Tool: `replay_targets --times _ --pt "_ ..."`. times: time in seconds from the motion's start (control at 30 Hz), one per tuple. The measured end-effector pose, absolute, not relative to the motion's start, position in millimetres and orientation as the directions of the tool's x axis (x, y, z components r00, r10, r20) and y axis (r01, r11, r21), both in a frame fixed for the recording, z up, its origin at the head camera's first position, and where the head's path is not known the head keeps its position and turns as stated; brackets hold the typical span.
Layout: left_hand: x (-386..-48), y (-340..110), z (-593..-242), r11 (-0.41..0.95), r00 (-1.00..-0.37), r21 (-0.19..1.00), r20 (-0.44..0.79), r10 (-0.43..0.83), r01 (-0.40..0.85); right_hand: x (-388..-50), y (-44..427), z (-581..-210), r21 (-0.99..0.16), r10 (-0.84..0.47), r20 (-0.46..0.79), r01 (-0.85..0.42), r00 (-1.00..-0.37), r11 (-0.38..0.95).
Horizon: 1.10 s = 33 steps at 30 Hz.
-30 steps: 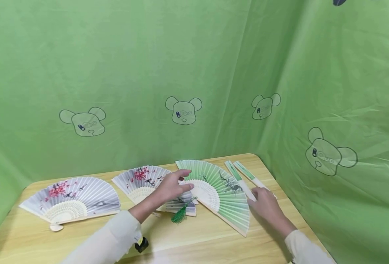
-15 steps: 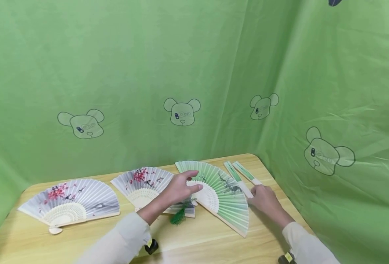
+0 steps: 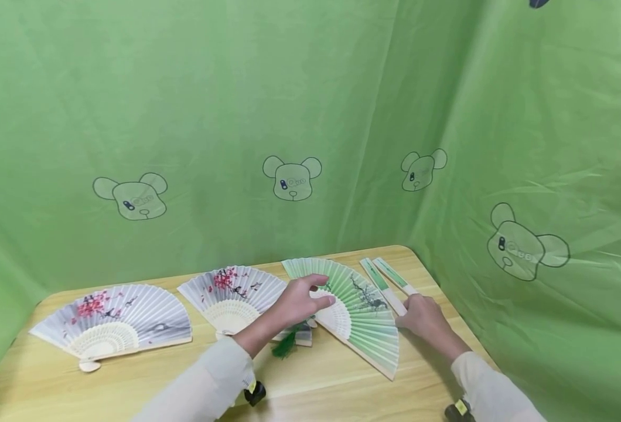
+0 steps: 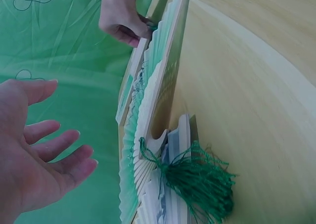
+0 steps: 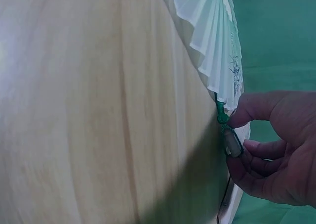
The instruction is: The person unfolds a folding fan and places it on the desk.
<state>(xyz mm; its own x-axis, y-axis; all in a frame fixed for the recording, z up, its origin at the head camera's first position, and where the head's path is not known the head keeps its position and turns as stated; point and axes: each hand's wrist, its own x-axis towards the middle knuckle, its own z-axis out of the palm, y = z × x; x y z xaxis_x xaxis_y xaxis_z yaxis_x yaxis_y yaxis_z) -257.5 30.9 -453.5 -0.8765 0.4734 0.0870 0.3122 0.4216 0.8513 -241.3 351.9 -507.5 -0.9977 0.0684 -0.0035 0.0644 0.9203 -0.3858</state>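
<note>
My left hand hovers above the spread green fan, fingers loosely bent and apart; the left wrist view shows nothing in it. A green tassel hangs by the pivot of that fan. At the right, my right hand pinches the near end of a folded fan, white with a green strip. The right wrist view shows thumb and fingers around the folded fan's end, with green cord beside the thumb. Another folded fan lies alongside, its near end hidden behind the hand.
Two open grey fans with red blossoms lie on the wooden table: one grey fan at the left, another grey fan in the middle, partly under my left arm. Green curtains hang behind and at the right.
My left hand has moved to the right, from over the middle grey fan toward the green fan. The right hand has stayed at the folded fans with little movement.
</note>
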Motion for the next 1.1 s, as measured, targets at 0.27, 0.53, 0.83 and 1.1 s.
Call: replay_targets --times 0.27,0.53,0.83,1.1 --pt "-262 44 -453 0.419 -0.874 0.858 0.068 0.481 0.297 -245 354 -502 -0.416 0.072 -0.012 0.071 -0.997 0.907" --pt "-261 58 -452 0.427 -0.864 0.851 0.059 0.501 0.306 -244 361 -500 -0.447 0.079 -0.019 0.079 -0.997 0.891" --pt "-263 71 -453 0.421 -0.866 0.856 0.058 0.496 0.298 -240 370 -495 -0.455 0.095 0.048 0.063 -0.994 0.888" --pt "-269 82 -462 0.390 -0.870 0.884 0.037 0.491 0.258 -229 378 -487 -0.522 0.107 0.055 0.063 -0.993 0.851"
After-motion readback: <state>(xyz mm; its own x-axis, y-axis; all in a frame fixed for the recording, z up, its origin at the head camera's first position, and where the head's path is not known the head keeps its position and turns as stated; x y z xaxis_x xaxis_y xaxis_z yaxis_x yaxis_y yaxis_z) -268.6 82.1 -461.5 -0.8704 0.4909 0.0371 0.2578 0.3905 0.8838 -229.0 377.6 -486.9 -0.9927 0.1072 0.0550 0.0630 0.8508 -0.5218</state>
